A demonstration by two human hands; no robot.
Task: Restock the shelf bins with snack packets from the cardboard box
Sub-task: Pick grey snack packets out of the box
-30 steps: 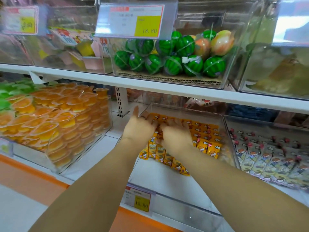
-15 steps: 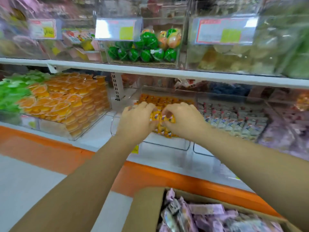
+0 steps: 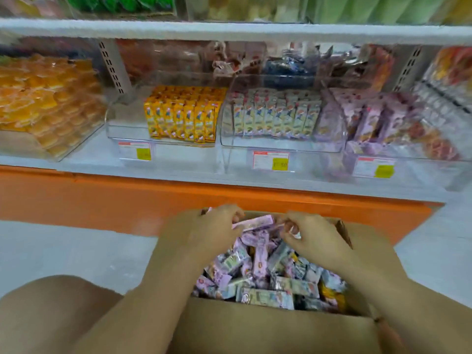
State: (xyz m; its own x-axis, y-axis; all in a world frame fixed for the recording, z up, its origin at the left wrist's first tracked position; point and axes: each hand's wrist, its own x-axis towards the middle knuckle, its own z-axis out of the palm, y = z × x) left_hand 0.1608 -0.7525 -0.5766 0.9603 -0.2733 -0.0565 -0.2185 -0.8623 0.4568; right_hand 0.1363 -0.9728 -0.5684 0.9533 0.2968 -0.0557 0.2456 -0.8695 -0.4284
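Left grip (image 3: 212, 227) pinches one end of a pink packet (image 3: 255, 223), lower centre of frame. Right grip (image 3: 315, 237) is curled at the other end; can't tell if it's holding, too blurry. Both are over the cardboard box (image 3: 255, 328), full of mixed packets (image 3: 258, 272). Above, mid-frame, shelf (image 3: 84, 162) w/ clear bins (image 3: 122, 129): yellow packets (image 3: 181, 118) centre, purple packets (image 3: 370, 118) further right.
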